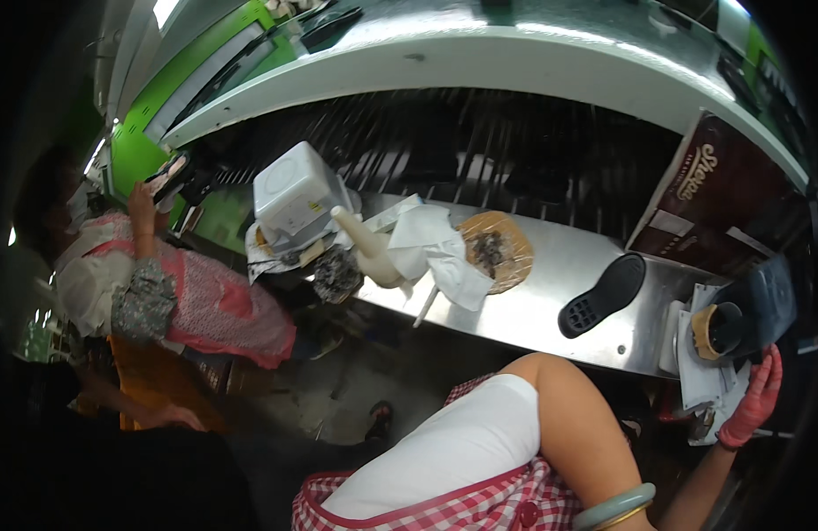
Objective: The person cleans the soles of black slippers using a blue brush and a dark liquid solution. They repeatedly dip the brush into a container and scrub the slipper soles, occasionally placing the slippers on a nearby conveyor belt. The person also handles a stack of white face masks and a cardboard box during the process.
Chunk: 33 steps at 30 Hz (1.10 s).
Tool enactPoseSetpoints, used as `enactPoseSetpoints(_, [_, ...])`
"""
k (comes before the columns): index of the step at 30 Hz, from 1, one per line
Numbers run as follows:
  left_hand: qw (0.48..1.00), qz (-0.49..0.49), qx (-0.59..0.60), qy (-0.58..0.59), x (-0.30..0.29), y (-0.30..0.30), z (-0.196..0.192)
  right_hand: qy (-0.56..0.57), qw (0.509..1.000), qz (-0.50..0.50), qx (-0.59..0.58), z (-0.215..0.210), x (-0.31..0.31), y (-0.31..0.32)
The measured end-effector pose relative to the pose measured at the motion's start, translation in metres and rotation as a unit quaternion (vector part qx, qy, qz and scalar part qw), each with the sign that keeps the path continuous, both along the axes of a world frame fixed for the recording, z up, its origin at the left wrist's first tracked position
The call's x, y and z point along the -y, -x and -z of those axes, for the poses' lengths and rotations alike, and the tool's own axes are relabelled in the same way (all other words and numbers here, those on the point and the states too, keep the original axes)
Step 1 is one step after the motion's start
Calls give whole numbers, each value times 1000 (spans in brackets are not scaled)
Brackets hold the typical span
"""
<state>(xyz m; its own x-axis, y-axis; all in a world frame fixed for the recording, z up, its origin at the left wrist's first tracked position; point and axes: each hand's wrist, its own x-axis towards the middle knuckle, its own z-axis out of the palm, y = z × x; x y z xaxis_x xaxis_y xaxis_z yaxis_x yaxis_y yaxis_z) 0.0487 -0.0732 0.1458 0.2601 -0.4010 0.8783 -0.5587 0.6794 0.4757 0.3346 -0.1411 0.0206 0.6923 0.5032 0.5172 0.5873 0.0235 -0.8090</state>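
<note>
My right hand (pixel 754 398), in a red glove, is at the far right with its fingers stretched upward. Its fingertips are at the lower edge of a bluish see-through container (pixel 767 296); whether they touch it I cannot tell. Beside that container a tan and dark round piece (pixel 712 332) lies on white papers (pixel 699 376). My left arm, bent at the elbow with a pale green bangle (pixel 617 509) at the wrist, runs out of the bottom edge, so its hand is out of sight. A black shoe sole (pixel 604 296) lies on the metal bench (pixel 551 310), apart from both hands.
White cloth (pixel 440 252), a tan plastic-wrapped dish (pixel 506 248) with dark bits, an off-white spouted thing (pixel 369 252) and a grey-white jug (pixel 294 195) crowd the bench's left. A brown carton (pixel 710 190) stands right. A co-worker (pixel 179 283) in pink holds something.
</note>
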Motion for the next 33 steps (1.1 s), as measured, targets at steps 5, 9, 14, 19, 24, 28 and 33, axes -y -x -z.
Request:
enactPoseSetpoints(5, [995,-35,45,-77,-18,6,34,-5,998,32,52,-28,-22,42])
enactPoseSetpoints(9, [969,-212,-74,-103,-64,6,63,9,996,75,43,-54,-28,45])
enactPoseSetpoints(14, [539,-773,-236,-237,-143,16,136,159,975,126,95,-80,-34,25])
enactPoseSetpoints(19, [342,-827,-333,-297,-206,26,202,253,946,92,179,-62,-61,-3])
enactPoseSetpoints(24, [344,-778,-397,-345,-202,27,216,374,907,88,171,-70,-84,14])
enactPoseSetpoints(28, [378,-780,-402,-293,-209,23,239,369,920,58,120,-57,-82,9])
enactPoseSetpoints(33, [533,-613,-582,-40,-189,16,222,400,912,37,82,-55,-70,20])
